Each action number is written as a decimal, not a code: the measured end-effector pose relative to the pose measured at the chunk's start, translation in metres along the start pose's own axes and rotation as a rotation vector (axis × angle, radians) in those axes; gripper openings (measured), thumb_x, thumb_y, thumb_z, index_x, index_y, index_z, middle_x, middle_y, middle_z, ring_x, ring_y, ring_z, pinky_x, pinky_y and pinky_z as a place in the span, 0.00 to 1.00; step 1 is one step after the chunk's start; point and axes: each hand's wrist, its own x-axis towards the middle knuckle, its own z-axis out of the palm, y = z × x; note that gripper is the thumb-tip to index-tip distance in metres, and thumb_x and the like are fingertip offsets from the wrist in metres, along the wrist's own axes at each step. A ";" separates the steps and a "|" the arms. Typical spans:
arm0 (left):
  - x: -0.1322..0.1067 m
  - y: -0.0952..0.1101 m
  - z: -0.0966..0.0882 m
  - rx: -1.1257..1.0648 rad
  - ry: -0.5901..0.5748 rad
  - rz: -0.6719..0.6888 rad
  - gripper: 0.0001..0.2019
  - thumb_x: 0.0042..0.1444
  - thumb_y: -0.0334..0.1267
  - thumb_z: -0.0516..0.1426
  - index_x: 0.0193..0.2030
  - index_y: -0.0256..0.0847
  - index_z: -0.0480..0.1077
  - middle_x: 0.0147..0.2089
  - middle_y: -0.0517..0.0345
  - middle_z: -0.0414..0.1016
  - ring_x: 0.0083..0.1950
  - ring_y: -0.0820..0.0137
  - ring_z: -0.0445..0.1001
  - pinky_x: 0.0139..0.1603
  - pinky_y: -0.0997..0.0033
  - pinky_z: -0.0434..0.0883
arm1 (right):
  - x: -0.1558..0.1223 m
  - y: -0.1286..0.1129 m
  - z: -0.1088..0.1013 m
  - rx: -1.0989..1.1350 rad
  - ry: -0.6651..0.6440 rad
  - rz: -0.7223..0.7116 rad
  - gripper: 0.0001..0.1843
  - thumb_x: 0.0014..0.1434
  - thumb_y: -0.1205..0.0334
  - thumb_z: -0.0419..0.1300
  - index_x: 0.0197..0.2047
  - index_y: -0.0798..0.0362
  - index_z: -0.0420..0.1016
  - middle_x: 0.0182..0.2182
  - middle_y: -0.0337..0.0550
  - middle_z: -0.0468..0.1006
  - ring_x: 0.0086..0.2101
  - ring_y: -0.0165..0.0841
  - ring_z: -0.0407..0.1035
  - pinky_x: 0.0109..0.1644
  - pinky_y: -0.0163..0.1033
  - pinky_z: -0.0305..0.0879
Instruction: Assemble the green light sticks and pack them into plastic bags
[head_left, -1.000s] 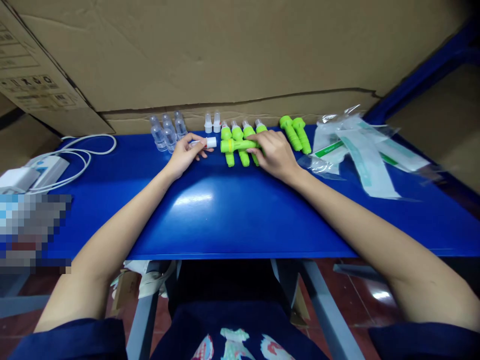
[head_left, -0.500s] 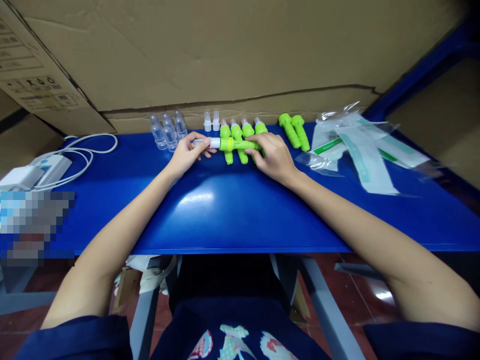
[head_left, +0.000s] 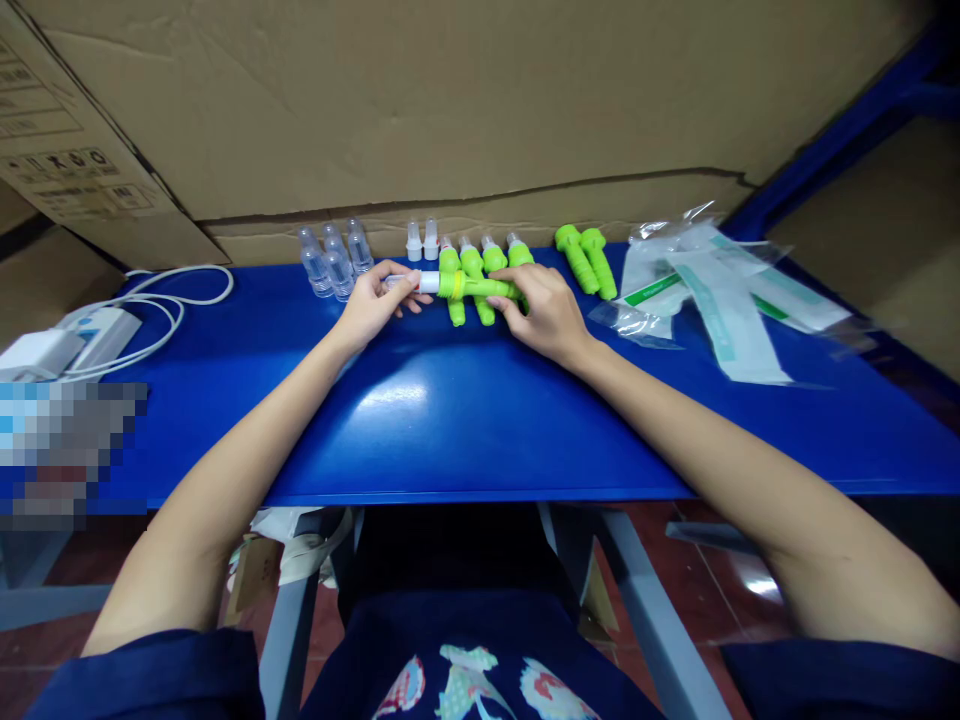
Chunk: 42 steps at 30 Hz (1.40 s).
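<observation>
Between my hands, a green plastic tube [head_left: 480, 286] with a yellow ring lies level above the blue table. My left hand [head_left: 381, 303] pinches the white cap [head_left: 429, 282] with a clear tip at the tube's left end. Around the tube's right end, the fingers of my right hand [head_left: 544, 308] are closed. Just behind it stand several green tubes [head_left: 471, 262] with clear tips, partly covered by the held one. Two small white caps [head_left: 414, 243] with clear tops stand to their left. Several clear plastic covers [head_left: 337, 265] stand behind my left hand.
Two green tubes [head_left: 581, 262] without clear tips lean at the back right. Beside them lie opened plastic wrappers [head_left: 727, 310]. White adapters with a cable [head_left: 112, 335] rest at the left of the blue table [head_left: 480, 430]. A cardboard wall [head_left: 480, 110] rises along the back edge.
My right thumb has shifted slightly along the green tube. Both hands keep their hold, and the view has moved a little.
</observation>
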 end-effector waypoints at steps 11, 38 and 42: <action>-0.001 -0.002 0.005 -0.019 -0.012 0.002 0.08 0.69 0.40 0.62 0.42 0.39 0.70 0.35 0.53 0.86 0.32 0.73 0.83 0.30 0.78 0.69 | -0.001 -0.004 0.000 -0.003 0.025 -0.046 0.22 0.74 0.47 0.53 0.55 0.54 0.78 0.48 0.56 0.85 0.49 0.50 0.78 0.56 0.54 0.66; -0.011 0.004 0.008 0.139 -0.149 0.196 0.23 0.55 0.52 0.69 0.48 0.36 0.77 0.38 0.54 0.83 0.35 0.69 0.80 0.38 0.71 0.74 | 0.000 -0.024 -0.016 -0.241 -0.243 -0.264 0.38 0.67 0.73 0.51 0.78 0.44 0.63 0.55 0.53 0.80 0.48 0.44 0.71 0.52 0.48 0.61; -0.011 0.004 0.009 0.129 -0.150 0.191 0.23 0.54 0.53 0.69 0.48 0.35 0.77 0.38 0.54 0.83 0.35 0.69 0.80 0.37 0.72 0.73 | 0.001 -0.024 -0.017 -0.264 -0.253 -0.270 0.41 0.64 0.75 0.52 0.78 0.44 0.63 0.55 0.53 0.79 0.48 0.44 0.71 0.52 0.48 0.61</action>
